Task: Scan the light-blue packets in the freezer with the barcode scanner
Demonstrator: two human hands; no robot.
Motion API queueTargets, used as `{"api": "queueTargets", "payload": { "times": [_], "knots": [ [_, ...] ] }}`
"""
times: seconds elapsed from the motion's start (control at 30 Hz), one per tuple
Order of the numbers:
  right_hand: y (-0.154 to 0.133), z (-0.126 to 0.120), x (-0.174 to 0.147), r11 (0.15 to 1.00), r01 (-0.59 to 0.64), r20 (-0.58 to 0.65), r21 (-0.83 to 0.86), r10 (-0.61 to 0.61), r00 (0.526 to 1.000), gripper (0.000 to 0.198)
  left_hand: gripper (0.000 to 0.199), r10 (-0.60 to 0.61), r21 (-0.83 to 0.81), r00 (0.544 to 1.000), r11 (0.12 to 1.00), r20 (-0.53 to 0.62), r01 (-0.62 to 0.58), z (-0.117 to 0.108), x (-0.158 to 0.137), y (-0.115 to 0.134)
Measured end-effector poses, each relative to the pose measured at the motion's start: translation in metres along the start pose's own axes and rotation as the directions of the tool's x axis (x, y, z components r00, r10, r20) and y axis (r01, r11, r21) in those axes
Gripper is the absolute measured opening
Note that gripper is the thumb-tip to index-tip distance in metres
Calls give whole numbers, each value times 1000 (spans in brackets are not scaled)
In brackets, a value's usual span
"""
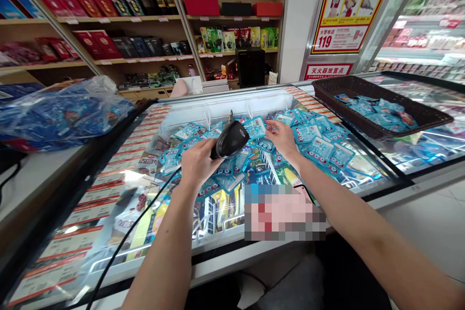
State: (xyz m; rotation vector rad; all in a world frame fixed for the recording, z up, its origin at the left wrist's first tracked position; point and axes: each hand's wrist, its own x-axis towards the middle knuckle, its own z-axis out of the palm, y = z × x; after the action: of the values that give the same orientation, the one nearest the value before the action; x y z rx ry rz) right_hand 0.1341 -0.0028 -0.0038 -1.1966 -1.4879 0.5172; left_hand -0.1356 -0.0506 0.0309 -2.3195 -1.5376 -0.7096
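Observation:
My left hand (198, 162) is wrapped round a black handheld barcode scanner (232, 139), its cable running down to the lower left. Just right of the scanner head, my right hand (281, 136) pinches the edge of a small blue packet (255, 127) with a barcode on its upper face. Many similar blue packets lie spread over the glass top of a chest freezer (145, 135), one heap (232, 181) under the scanner and another heap (319, 147) right of my right hand. Wrapped frozen goods show through the glass.
A dark brown plastic basket (428, 118) with more blue packets stands at the right. A clear bag of blue packages (61, 111) lies at the left. A blurred pinkish item (285, 213) sits at the freezer's front edge. Stocked shelves (119, 19) stand behind.

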Motion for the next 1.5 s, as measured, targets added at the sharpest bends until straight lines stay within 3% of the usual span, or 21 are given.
{"api": "queueTargets", "payload": {
  "times": [0.47, 0.63, 0.77, 1.07, 1.33, 1.5],
  "knots": [
    [6, 3, 1, 1000, 4, 7, -10, -4, 1000, 37, 31, 43, 22, 999, 999, 32, -44, -1, 0, 5],
    [7, 1, 3, 990, -45, -26, 137, 49, 998, 39, 33, -33, 48, 999, 998, 12, 33, 3, 0, 0],
    [12, -5, 6, 985, -34, -105, 169, 52, 993, 22, 36, -94, 58, 994, 994, -51, 97, 6, 0, -4],
    [26, -9, 12, 994, 27, -191, -109, -47, 980, 19, 33, -122, 78, 990, 989, -65, 127, 6, 0, -5],
    [16, -13, 8, 909, 179, -37, -376, -208, 977, 20, 40, -160, 67, 985, 984, -63, 164, 6, 1, -6],
    [20, -15, 9, 859, 144, -38, -491, -186, 982, 20, 39, -184, 75, 982, 979, -47, 188, 7, 1, -8]
  ]
}}
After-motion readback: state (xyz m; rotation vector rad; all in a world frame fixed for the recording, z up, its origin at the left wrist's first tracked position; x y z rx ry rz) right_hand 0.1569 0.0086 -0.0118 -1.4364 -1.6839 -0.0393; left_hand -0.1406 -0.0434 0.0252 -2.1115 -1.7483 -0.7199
